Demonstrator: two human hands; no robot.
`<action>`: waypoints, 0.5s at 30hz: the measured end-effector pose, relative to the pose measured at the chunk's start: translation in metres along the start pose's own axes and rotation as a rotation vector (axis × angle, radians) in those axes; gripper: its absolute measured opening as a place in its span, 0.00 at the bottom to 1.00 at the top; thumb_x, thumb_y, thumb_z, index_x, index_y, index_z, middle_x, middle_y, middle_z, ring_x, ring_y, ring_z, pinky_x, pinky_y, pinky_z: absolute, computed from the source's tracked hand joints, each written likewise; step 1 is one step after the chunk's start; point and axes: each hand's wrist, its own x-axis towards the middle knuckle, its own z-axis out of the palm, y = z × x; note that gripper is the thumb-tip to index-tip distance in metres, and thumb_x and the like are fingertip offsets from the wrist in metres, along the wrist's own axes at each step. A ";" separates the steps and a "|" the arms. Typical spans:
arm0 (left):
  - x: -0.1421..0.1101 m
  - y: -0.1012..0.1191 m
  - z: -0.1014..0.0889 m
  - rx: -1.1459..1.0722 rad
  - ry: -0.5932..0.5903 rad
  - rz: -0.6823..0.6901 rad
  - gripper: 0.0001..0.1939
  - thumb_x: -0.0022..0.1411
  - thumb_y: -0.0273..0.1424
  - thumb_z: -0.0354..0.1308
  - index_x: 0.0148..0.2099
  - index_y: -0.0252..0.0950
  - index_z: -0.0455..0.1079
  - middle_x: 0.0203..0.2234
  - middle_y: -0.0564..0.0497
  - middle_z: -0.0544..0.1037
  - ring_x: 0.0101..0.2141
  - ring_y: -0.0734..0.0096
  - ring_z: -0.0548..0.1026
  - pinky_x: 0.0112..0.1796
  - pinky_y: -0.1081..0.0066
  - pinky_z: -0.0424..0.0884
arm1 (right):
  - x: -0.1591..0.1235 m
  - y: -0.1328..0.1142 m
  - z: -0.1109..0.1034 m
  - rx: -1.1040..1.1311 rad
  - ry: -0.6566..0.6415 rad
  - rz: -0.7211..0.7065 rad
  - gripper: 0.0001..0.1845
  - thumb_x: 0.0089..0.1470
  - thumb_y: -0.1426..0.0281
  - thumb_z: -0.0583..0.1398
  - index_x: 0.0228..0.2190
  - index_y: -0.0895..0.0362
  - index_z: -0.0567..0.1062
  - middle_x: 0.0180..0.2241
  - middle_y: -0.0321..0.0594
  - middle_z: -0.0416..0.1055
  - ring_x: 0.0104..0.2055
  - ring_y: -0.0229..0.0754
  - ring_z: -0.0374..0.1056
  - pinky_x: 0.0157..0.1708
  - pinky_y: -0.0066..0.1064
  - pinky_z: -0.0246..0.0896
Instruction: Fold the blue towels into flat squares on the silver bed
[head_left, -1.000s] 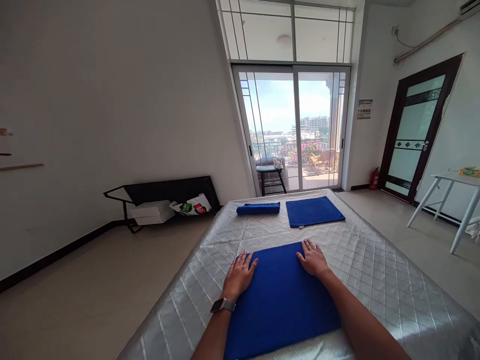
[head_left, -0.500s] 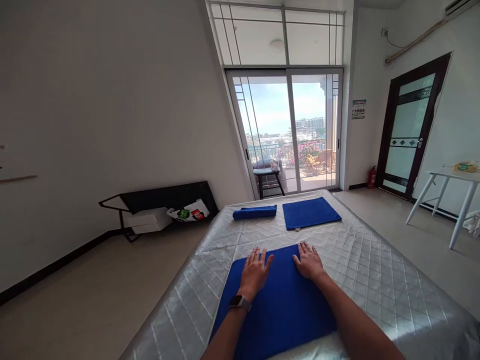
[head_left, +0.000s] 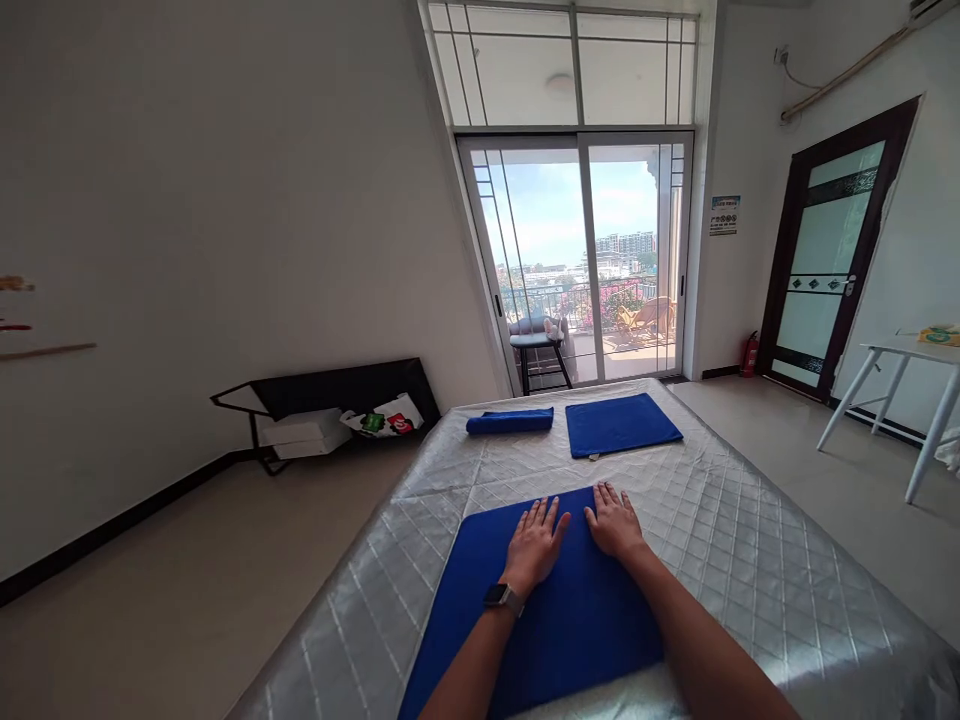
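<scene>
A blue rectangular cloth [head_left: 577, 620] lies flat on the silver quilted bed cover [head_left: 750, 560] in front of me. My left hand [head_left: 535, 542] rests palm down on its upper middle, fingers outstretched. Close beside it, my right hand [head_left: 615, 522] lies flat at the cloth's far right corner, fingers also stretched out. Neither hand grips anything. Farther back on the bed are a rolled or folded blue cloth [head_left: 510, 422] and, to its right, a second flat blue cloth [head_left: 624, 424] with a small pale tag at its near edge.
Left of the bed, a black frame [head_left: 345, 388] stands against the wall with white boxes [head_left: 304, 434] and a printed bag [head_left: 384, 418]. Sliding glass doors [head_left: 589, 260] are beyond the bed. A white table [head_left: 911, 347] and a fire extinguisher [head_left: 749, 355] stand right.
My left hand has slid right across the cloth, from its left edge to near my right hand. My right hand stays almost where it was at the far right corner.
</scene>
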 end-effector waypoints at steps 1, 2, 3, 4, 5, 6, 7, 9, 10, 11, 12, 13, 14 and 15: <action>-0.007 -0.021 -0.004 0.025 -0.024 -0.048 0.31 0.74 0.44 0.34 0.71 0.38 0.56 0.68 0.40 0.62 0.67 0.54 0.58 0.65 0.49 0.57 | 0.000 -0.001 -0.001 0.004 -0.002 0.002 0.36 0.67 0.59 0.41 0.70 0.63 0.49 0.72 0.46 0.45 0.74 0.43 0.37 0.70 0.42 0.27; -0.015 -0.042 -0.007 0.050 -0.045 -0.085 0.31 0.74 0.44 0.34 0.71 0.37 0.56 0.68 0.40 0.61 0.68 0.54 0.58 0.65 0.50 0.56 | 0.000 -0.001 -0.002 0.005 -0.009 0.003 0.36 0.67 0.59 0.41 0.70 0.63 0.48 0.72 0.46 0.44 0.74 0.43 0.36 0.70 0.41 0.26; -0.022 -0.062 -0.010 0.070 -0.054 -0.114 0.30 0.74 0.43 0.34 0.71 0.38 0.56 0.68 0.40 0.60 0.68 0.54 0.57 0.65 0.50 0.55 | 0.000 -0.001 -0.002 0.004 -0.017 0.006 0.36 0.67 0.59 0.41 0.70 0.64 0.48 0.72 0.46 0.44 0.74 0.43 0.35 0.70 0.41 0.26; -0.028 -0.080 -0.011 0.083 -0.052 -0.136 0.30 0.74 0.42 0.34 0.71 0.39 0.56 0.68 0.41 0.60 0.68 0.54 0.57 0.65 0.50 0.55 | 0.000 -0.001 -0.003 0.001 -0.025 0.009 0.36 0.67 0.59 0.40 0.70 0.64 0.48 0.72 0.45 0.43 0.74 0.42 0.35 0.70 0.40 0.25; -0.034 -0.094 -0.013 0.086 -0.046 -0.177 0.30 0.74 0.42 0.33 0.71 0.39 0.55 0.69 0.41 0.60 0.68 0.54 0.57 0.65 0.50 0.55 | 0.001 0.000 -0.002 -0.002 -0.032 0.013 0.36 0.67 0.59 0.40 0.70 0.64 0.48 0.72 0.45 0.43 0.74 0.42 0.34 0.70 0.40 0.25; -0.039 -0.105 -0.013 0.082 -0.038 -0.221 0.31 0.74 0.43 0.32 0.72 0.38 0.54 0.69 0.41 0.59 0.68 0.55 0.56 0.65 0.51 0.54 | 0.002 0.001 -0.002 -0.005 -0.039 0.017 0.36 0.67 0.58 0.40 0.70 0.63 0.47 0.72 0.44 0.42 0.74 0.42 0.33 0.70 0.40 0.26; -0.042 -0.112 -0.013 0.073 -0.033 -0.267 0.32 0.73 0.44 0.31 0.72 0.36 0.54 0.69 0.41 0.58 0.68 0.56 0.56 0.65 0.52 0.54 | 0.003 0.001 -0.001 -0.010 -0.040 0.021 0.37 0.67 0.58 0.39 0.70 0.63 0.47 0.72 0.44 0.42 0.74 0.41 0.33 0.70 0.40 0.26; -0.044 -0.116 -0.013 0.051 -0.035 -0.341 0.35 0.73 0.47 0.30 0.72 0.32 0.53 0.70 0.39 0.56 0.69 0.57 0.55 0.66 0.55 0.52 | 0.004 0.002 0.001 -0.026 -0.035 0.025 0.37 0.67 0.58 0.39 0.70 0.62 0.47 0.72 0.43 0.42 0.74 0.41 0.33 0.70 0.40 0.26; -0.044 -0.115 -0.013 0.044 -0.038 -0.352 0.36 0.73 0.48 0.31 0.72 0.31 0.53 0.70 0.38 0.56 0.69 0.57 0.55 0.66 0.56 0.51 | 0.004 0.002 0.001 -0.036 -0.032 0.027 0.37 0.67 0.57 0.39 0.70 0.63 0.46 0.72 0.43 0.42 0.74 0.41 0.33 0.70 0.40 0.26; -0.043 -0.114 -0.012 0.039 -0.042 -0.351 0.36 0.73 0.48 0.32 0.72 0.30 0.53 0.70 0.38 0.56 0.69 0.57 0.54 0.67 0.56 0.51 | 0.004 0.002 0.001 -0.047 -0.030 0.031 0.37 0.67 0.57 0.39 0.70 0.63 0.46 0.72 0.43 0.42 0.74 0.41 0.33 0.70 0.40 0.26; -0.042 -0.112 -0.012 0.034 -0.044 -0.346 0.36 0.72 0.48 0.33 0.72 0.30 0.53 0.70 0.38 0.56 0.69 0.56 0.54 0.67 0.56 0.51 | 0.004 0.002 0.001 -0.058 -0.029 0.035 0.37 0.67 0.57 0.39 0.70 0.62 0.46 0.72 0.43 0.42 0.74 0.41 0.34 0.70 0.40 0.27; -0.040 -0.110 -0.011 0.029 -0.043 -0.340 0.36 0.72 0.48 0.34 0.72 0.30 0.53 0.70 0.38 0.56 0.69 0.56 0.54 0.67 0.56 0.51 | 0.003 0.002 0.000 -0.069 -0.028 0.038 0.37 0.67 0.57 0.39 0.70 0.62 0.46 0.72 0.43 0.43 0.74 0.41 0.34 0.70 0.40 0.27; -0.040 -0.110 -0.011 0.024 -0.039 -0.333 0.35 0.72 0.47 0.35 0.71 0.30 0.54 0.70 0.38 0.56 0.69 0.55 0.54 0.67 0.56 0.51 | 0.002 0.001 -0.001 -0.079 -0.027 0.040 0.37 0.67 0.57 0.39 0.70 0.62 0.47 0.72 0.42 0.43 0.74 0.41 0.35 0.70 0.40 0.28; -0.039 -0.109 -0.010 0.018 -0.033 -0.328 0.35 0.72 0.47 0.35 0.71 0.30 0.54 0.70 0.37 0.56 0.69 0.55 0.54 0.66 0.56 0.51 | 0.001 0.000 -0.002 -0.090 -0.021 0.040 0.36 0.67 0.58 0.39 0.70 0.62 0.47 0.72 0.42 0.43 0.74 0.41 0.35 0.70 0.39 0.28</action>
